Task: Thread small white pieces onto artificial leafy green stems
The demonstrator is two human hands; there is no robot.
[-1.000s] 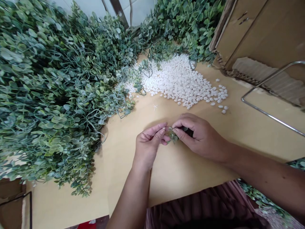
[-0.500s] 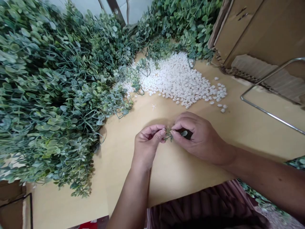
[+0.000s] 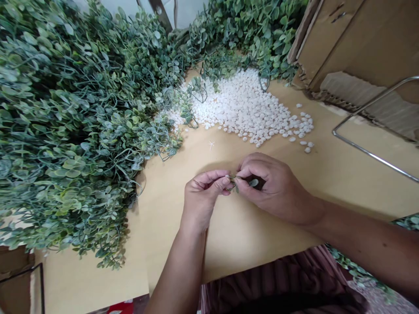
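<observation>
My left hand (image 3: 206, 192) is closed in a pinch, with a tiny white piece showing at its thumb tip. My right hand (image 3: 271, 185) pinches a small sprig of artificial greenery (image 3: 253, 183), whose leaves show below and inside its fingers. The fingertips of both hands nearly meet over the sprig, and its stem runs between them. Most of the sprig is hidden by the fingers. Beyond the hands lies a heap of small white beads or caps (image 3: 242, 104), and a small white star-shaped piece (image 3: 211, 144) lies nearer to me.
A large mass of artificial greenery (image 3: 75, 131) covers the left, with more at the back. At the right stand a torn cardboard box (image 3: 363, 48) and a bent metal rod (image 3: 369, 153). Tan paper or board (image 3: 176, 257) covers the table.
My left fingertips have closed in over the sprig, so fewer of its leaves show between the hands. My right hand stays nearly in place.
</observation>
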